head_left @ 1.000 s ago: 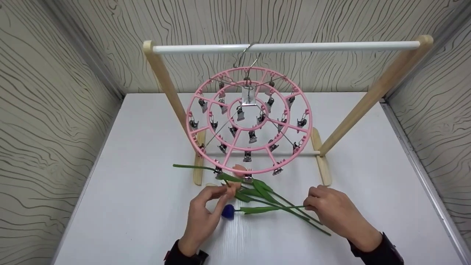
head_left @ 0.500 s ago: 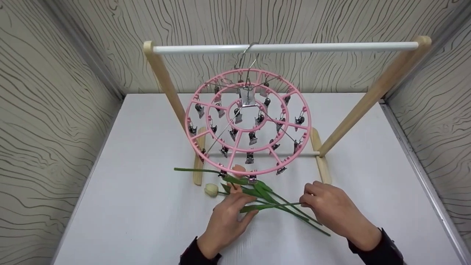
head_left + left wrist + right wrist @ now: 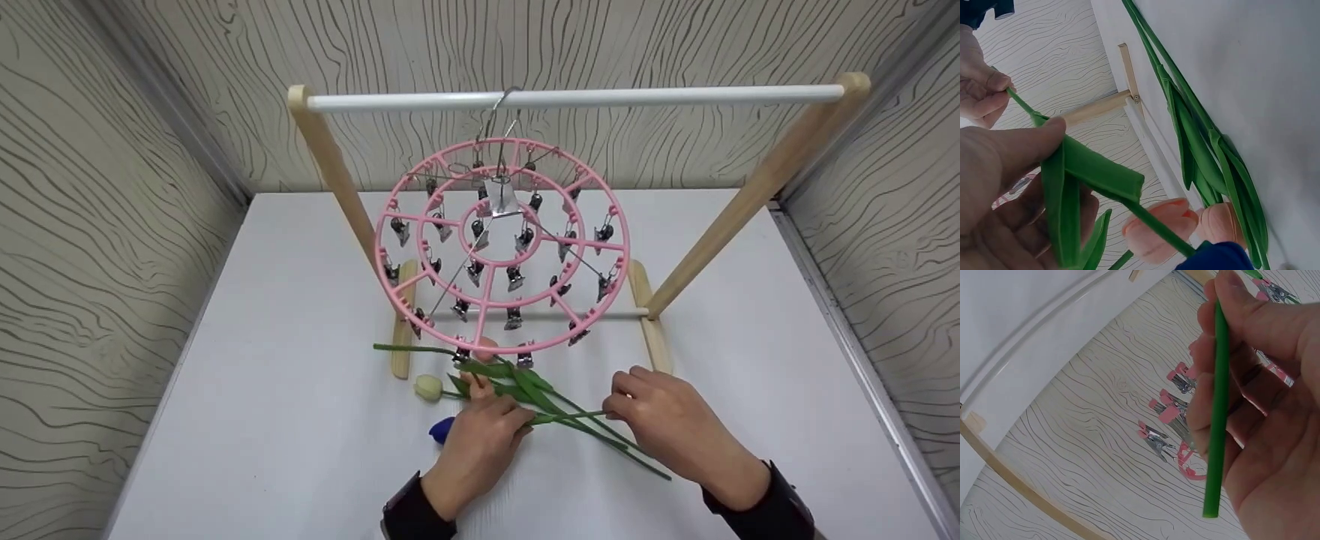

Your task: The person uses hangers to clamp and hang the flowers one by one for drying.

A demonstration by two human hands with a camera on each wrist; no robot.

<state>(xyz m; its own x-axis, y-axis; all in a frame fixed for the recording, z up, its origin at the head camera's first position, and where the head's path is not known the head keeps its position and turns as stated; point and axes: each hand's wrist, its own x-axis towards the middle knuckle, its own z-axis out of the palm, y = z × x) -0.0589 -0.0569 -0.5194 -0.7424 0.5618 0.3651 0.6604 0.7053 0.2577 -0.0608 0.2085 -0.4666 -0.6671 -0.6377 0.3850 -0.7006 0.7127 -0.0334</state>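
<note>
Over the white table, both hands grip one blue tulip

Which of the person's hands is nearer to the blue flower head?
Left. The left hand pinches the green leaves close to the blue flower head; the right hand holds the stem toward its other end.

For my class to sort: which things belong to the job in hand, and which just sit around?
Apparently in the job:
blue tulip, held in the left hand and right hand

Not held, though they may belong too:
cream tulip
peach tulips
pink clip hanger
white-barred rack
</note>
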